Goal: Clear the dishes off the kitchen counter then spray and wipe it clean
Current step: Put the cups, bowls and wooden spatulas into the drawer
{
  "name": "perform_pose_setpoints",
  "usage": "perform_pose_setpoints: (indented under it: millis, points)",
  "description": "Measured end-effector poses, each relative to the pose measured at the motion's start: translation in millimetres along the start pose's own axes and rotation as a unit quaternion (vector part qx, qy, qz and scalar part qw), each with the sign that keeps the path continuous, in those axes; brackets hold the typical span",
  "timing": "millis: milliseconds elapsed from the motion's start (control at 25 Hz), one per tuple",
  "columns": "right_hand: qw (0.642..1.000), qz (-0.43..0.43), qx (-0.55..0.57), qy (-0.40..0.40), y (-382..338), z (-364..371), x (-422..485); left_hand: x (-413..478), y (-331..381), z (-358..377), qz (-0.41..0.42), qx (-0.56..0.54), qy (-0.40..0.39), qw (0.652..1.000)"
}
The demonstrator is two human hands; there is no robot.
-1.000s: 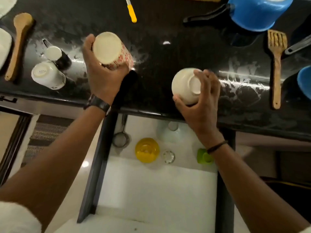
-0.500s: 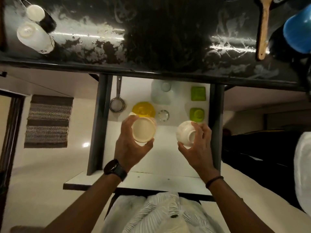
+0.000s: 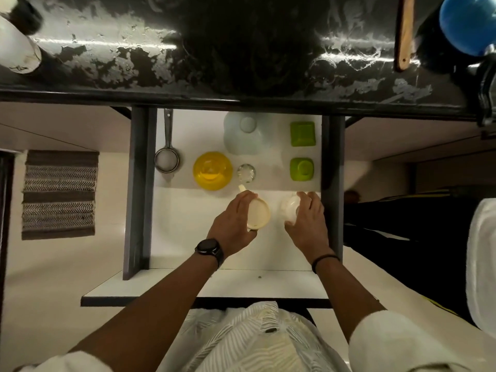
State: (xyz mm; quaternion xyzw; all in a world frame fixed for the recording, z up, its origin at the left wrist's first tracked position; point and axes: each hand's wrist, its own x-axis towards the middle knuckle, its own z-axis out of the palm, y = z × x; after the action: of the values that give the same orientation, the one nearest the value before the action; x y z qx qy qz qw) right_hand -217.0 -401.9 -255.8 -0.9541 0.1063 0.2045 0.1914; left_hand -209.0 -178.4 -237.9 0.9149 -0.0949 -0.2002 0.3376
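Counter (image 3: 241, 49) fills the far strip, black w/ white smears, so the wipe step isn't done. Dishes on it: white cup (image 3: 16, 47) at far left, wooden spatula (image 3: 404, 30) and blue pot (image 3: 467, 22) at far right.

Drawer (image 3: 139, 183) below it is pulled out toward the person, w/ white floor and dark side walls L and R. Its far half holds stored items, all mouth-down, prob. to keep dust out. These are a pale blue bowl (image 3: 244, 135), a yellow bowl (image 3: 212, 170), two green cups (image 3: 302, 133) by the R wall and a strainer (image 3: 166, 159) along the L wall. A small glass (image 3: 246, 173) sits just right of the yellow bowl. The near half of the floor is bare, and that's the open room.

Left hand (image 3: 232, 224) grasps a cream mug (image 3: 258, 216), base up, fingers curled round its side, handle pointing far toward the glass. Right hand (image 3: 306, 224) is wrapped over a small white bowl (image 3: 291, 208), also base up, grasping it. Both pieces are just near of the stored row, inverted to match it. Can't tell if either rim touches the floor yet.

Judgement: this is the stowing step, early in the task. The mug handle is just beside the glass, and the R fingers are near the R wall. Free room lies nearward, so set down there, not further in.
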Motion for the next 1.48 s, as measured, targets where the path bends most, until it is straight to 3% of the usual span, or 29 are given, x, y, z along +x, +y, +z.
perform_pose_setpoints:
  millis: [160,280,520,680,800,960,1160,1320,1480]
  points:
    - [0.998,-0.016,-0.052,-0.019,-4.2,-8.4,-0.7,1.7,-1.7,3.6,-0.003,-0.005,-0.008,1.000]
    - [0.999,-0.035,-0.018,0.021,-24.8,-33.0,-1.4,-0.6,9.8,-11.7,0.031,0.009,0.010,0.999]
    - [0.965,-0.182,0.115,0.149,-99.2,-72.1,11.0,-6.0,10.3,-95.1,-0.004,0.001,0.182,0.983]
    - [0.951,-0.241,0.155,0.119,-189.1,-73.7,30.8,-11.7,-29.2,-174.7,-0.052,-0.029,0.317,0.947]
    - [0.929,-0.291,0.204,0.108,-254.6,-66.3,39.2,-18.1,-62.4,-226.8,-0.116,-0.067,0.375,0.917]
    - [0.916,-0.335,0.208,0.071,-352.6,-49.5,50.6,-21.2,-120.6,-283.4,-0.130,-0.081,0.441,0.885]
    - [0.905,-0.362,0.186,0.128,-457.6,-29.9,76.0,12.5,-197.2,-355.3,-0.092,-0.109,0.459,0.877]
    - [0.928,-0.296,0.174,0.143,-533.5,-8.6,110.7,43.7,-243.4,-417.5,-0.073,-0.098,0.409,0.905]
    - [0.934,-0.284,0.143,0.161,-578.6,4.1,138.1,69.8,-262.6,-457.8,-0.078,-0.088,0.361,0.925]
